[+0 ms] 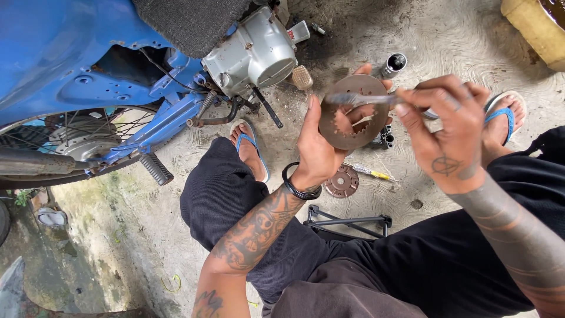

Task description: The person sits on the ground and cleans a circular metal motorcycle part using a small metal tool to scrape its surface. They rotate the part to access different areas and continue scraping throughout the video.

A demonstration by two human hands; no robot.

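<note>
- My left hand (321,150) holds a brown toothed clutch disc (353,112) upright, fingers closed on its edge, above the concrete floor (459,41).
- My right hand (447,132) is closed on a thin metal tool (368,99) whose blurred tip lies across the disc face.
- The hands are near each other but do not touch.
- A second round plate (342,181) lies on the floor under them, beside a yellow-handled tool (374,172).
- The blue motorcycle (70,65) with a grey engine cover (256,53) stands at the left; there is a small red label at the cover's top.
</note>
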